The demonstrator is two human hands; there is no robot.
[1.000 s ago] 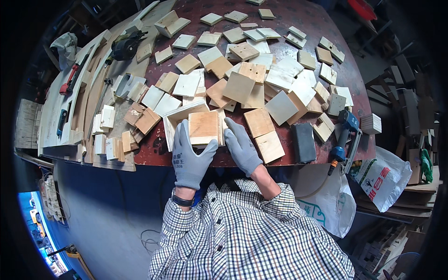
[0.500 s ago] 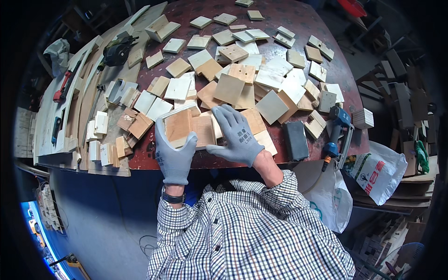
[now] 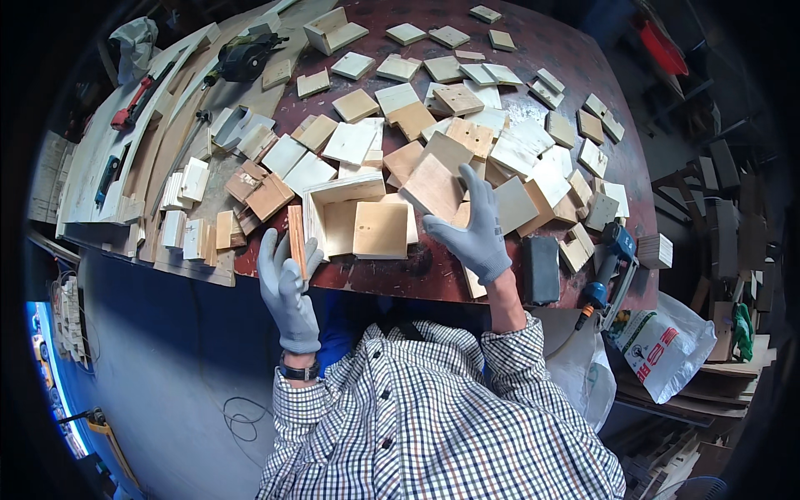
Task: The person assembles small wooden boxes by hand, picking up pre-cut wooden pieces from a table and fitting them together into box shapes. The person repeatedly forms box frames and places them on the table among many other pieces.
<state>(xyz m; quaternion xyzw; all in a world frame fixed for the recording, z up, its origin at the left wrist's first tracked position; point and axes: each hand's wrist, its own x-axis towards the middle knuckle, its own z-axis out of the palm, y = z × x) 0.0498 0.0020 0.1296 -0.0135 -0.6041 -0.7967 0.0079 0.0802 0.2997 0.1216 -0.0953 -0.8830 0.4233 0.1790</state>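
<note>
My left hand (image 3: pixel 287 292), in a grey glove, pinches a thin wooden board (image 3: pixel 297 243) held edge-up at the table's front. Just right of it stands a corner piece of pale boards (image 3: pixel 333 202), with a square wooden block (image 3: pixel 381 229) in front. My right hand (image 3: pixel 477 229), gloved alike, has thumb and fingers around a tilted square wooden board (image 3: pixel 432 188) at the near side of the pile. Part of that board's edge is hidden by the fingers. Many loose wood pieces (image 3: pixel 522 148) lie beyond both hands.
A dark grey block (image 3: pixel 542 269) and a blue air nailer (image 3: pixel 608 271) with its hose lie right of my right hand. Long planks (image 3: pixel 154 167) with tools on them run along the left. A white plastic bag (image 3: pixel 671 346) hangs past the right edge.
My hands have moved apart. The left drew away leftward with a board turned on edge, uncovering the corner piece; the right moved right and took hold of a square board.
</note>
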